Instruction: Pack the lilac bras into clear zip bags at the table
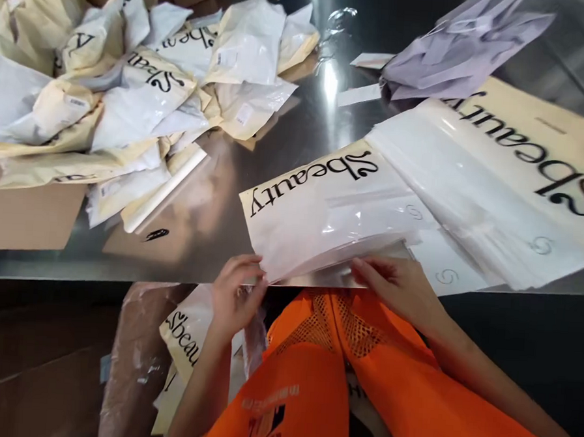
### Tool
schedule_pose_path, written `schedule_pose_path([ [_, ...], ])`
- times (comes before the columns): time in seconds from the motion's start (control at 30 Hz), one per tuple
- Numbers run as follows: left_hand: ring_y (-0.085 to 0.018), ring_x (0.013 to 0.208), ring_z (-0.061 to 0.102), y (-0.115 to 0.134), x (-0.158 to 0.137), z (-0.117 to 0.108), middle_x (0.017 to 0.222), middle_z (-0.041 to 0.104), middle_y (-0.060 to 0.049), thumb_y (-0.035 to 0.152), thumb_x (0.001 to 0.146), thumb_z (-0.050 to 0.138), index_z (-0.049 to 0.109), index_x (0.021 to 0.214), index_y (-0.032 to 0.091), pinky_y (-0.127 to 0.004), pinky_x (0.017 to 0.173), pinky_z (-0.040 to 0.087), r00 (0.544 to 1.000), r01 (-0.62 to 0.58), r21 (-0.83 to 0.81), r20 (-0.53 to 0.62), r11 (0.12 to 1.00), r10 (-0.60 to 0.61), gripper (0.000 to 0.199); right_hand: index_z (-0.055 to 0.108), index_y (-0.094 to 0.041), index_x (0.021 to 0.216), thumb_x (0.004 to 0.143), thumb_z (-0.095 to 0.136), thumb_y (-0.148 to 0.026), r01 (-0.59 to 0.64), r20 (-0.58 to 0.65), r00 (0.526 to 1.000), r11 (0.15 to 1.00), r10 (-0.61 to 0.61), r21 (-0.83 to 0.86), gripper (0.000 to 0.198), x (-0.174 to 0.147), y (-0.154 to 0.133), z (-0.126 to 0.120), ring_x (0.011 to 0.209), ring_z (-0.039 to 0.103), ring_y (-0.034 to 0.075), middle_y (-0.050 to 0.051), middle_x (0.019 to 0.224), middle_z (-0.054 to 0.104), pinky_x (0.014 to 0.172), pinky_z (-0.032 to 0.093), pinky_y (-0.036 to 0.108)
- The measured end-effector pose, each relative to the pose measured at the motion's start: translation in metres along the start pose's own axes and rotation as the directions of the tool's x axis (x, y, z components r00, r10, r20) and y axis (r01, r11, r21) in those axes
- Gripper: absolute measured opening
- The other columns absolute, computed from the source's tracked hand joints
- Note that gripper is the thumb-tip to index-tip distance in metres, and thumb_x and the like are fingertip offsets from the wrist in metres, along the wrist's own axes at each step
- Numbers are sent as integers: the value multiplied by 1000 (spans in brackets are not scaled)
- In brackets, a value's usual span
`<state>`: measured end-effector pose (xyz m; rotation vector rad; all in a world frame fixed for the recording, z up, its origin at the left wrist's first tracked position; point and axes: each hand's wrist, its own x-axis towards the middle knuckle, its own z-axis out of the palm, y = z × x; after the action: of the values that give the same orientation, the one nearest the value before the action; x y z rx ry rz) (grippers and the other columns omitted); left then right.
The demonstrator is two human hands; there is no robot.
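A flat white and cream plastic mailing bag (296, 225) lies at the table's near edge, with black "beauty" lettering that appears upside down. My left hand (236, 294) has its thumb and fingers closed at the bag's near left corner. On the bag's near edge, toward the right, my right hand (399, 286) grips with the thumb on top; its other fingers are partly hidden. A clear plastic flap shows between the two hands. Whatever is inside the bag, if anything, cannot be made out.
Stacked flat mailing bags (498, 203) lie at the right. Beyond them is a grey-purple bundle (462, 51) near white paper strips. Filled mailing bags (146, 100) are heaped at the far left above a cardboard box (28, 218). More bags (185, 343) sit below the table edge.
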<state>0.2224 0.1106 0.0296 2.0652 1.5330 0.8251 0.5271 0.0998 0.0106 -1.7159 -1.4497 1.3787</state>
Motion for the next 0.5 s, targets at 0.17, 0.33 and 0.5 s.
schedule_pose_path([
  [0.17,-14,48,57,-13,-27,24,62,64,-4,65,81,60,67,73,16,-21,40,34,715,696,-413,320,588,-621,50,60,-19,75,92,50,-63,-330,547,833,869,84,369,48,4,-8,70,58,61,15,5,68,66,52,42,25],
  [0.33,-8,38,48,-9,-31,39,47,52,6,35,64,76,54,60,18,-17,37,33,634,634,-743,340,215,-695,28,55,-22,83,94,52,-58,-344,628,775,790,-67,508,37,9,-34,118,58,58,11,-1,70,64,55,40,22],
  [0.5,-13,65,68,-37,-15,7,66,67,4,33,74,69,55,69,20,-21,59,55,521,370,-909,33,191,-853,20,52,-20,70,90,58,-51,-37,584,806,976,-97,213,37,-17,-38,48,55,46,11,-1,64,55,51,31,25],
])
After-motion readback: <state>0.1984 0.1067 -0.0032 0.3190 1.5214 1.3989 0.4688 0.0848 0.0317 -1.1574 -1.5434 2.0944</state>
